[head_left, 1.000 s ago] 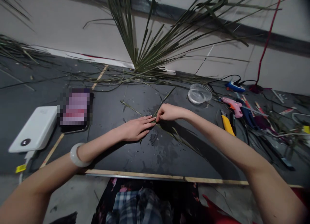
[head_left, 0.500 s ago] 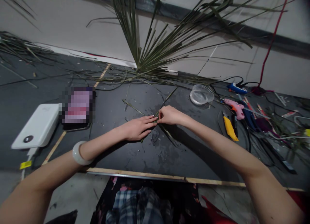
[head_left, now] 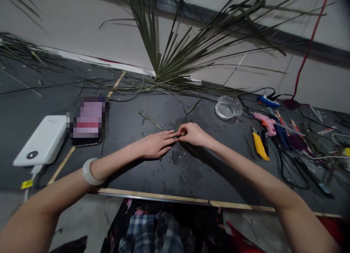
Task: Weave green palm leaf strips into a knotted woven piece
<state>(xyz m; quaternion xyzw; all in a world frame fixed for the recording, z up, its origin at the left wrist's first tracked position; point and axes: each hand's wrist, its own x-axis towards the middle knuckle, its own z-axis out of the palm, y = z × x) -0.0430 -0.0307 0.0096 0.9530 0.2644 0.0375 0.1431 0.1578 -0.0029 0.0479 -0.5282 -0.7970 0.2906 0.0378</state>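
Observation:
My left hand (head_left: 157, 143) lies flat on the dark table, fingers stretched out and together, the fingertips pressing on narrow green palm leaf strips. Beside those fingertips my right hand (head_left: 193, 133) is closed in a pinch on a leaf strip, and a bit of green shows between thumb and forefinger. One loose strip end (head_left: 151, 120) sticks out to the upper left of the hands, another strip (head_left: 193, 108) to the upper right. Where the strips cross is mostly hidden under my fingers.
A white power bank (head_left: 43, 140) and a blurred-out phone (head_left: 89, 121) lie on the left. On the right are a clear plastic tub (head_left: 227, 109), a pink glue gun (head_left: 266, 123), a yellow-handled cutter (head_left: 260, 145) and cables. A palm leaf (head_left: 166, 63) fans against the wall.
A strip that pointed to the lower right of my hands no longer shows there. My right fingers have curled a little more around the strip; the left hand stays in place.

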